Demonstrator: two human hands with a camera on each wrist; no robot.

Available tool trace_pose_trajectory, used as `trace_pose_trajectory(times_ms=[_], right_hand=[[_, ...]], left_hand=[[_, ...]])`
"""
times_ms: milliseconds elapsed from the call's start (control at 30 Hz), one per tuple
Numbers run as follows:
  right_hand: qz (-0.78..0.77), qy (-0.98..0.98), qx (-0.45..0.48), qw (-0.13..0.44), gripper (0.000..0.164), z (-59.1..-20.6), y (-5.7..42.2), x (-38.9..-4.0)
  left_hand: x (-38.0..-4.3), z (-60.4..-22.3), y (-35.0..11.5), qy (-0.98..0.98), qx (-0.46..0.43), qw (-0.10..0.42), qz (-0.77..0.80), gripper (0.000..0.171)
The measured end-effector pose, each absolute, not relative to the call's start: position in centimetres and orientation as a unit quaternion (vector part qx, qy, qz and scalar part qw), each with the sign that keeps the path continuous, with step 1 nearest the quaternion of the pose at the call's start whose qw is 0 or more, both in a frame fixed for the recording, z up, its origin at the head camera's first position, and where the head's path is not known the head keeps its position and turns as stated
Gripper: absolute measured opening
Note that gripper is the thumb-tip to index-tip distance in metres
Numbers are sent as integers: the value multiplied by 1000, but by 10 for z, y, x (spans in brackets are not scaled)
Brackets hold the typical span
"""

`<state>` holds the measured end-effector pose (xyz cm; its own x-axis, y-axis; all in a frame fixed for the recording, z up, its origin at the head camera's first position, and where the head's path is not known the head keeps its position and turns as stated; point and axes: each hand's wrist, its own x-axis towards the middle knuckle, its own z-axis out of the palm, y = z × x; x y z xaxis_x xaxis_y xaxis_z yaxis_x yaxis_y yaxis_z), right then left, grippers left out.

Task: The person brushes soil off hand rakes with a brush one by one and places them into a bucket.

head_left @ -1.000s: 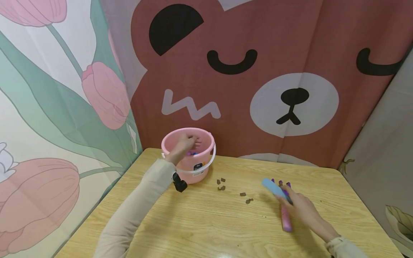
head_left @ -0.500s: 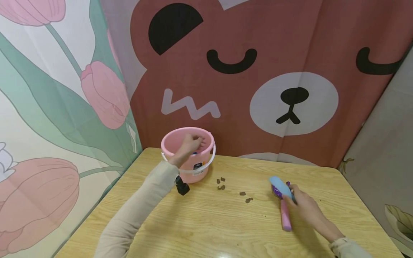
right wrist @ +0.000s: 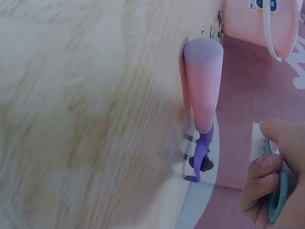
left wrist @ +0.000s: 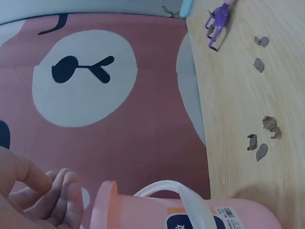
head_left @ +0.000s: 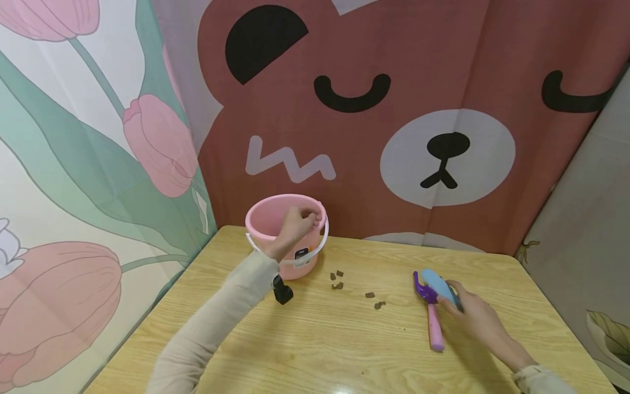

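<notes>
My left hand [head_left: 298, 221] hovers over the right part of the pink bucket's [head_left: 268, 219] mouth, its fingers loosely bent with nothing between them. In the left wrist view these fingers [left wrist: 59, 191] are just off the bucket rim [left wrist: 106, 205]. My right hand [head_left: 474, 314] grips a light-blue brush [head_left: 437, 284] by its teal loop handle [right wrist: 279, 198], fingers curled round the loop. Beside it on the table lies a hand rake [head_left: 434, 325] with a pink handle and purple tines. A dark scrap [right wrist: 202, 163] sits at the tines in the right wrist view.
Several brown dry leaf bits [head_left: 339, 285] lie scattered on the wooden table [head_left: 305, 345] between bucket and rake. The bucket's white handle [head_left: 315, 254] hangs down its front. A bear-print cloth [head_left: 354, 148] hangs behind the table.
My left hand has moved right across the bucket's mouth. My right hand has carried the brush rightward off the rake and turned it, so more of the purple tines show.
</notes>
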<state>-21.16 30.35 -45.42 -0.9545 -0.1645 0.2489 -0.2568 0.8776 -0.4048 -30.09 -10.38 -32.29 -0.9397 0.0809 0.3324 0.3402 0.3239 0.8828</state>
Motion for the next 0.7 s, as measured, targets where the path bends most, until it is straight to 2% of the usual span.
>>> trace_pose_trajectory(times_ms=[167,300,533,700], right_hand=[[216,-966,99,105,57,-453,310,-209],[214,-964,98,120,54,-454,315,-209],[216,-964,89,128,50,-455,322,-208],[219,-964,79,129,48,-455,327,-207]], left_hand=[[-296,-327,-93,-817,-146,140,-540,21],[-290,-330,-83,-809,-151,142,-551,20],[-277,-339,-68,-800,-161,107,-568,18],[-269,-349,-58,-814,-189,104,-540,17]])
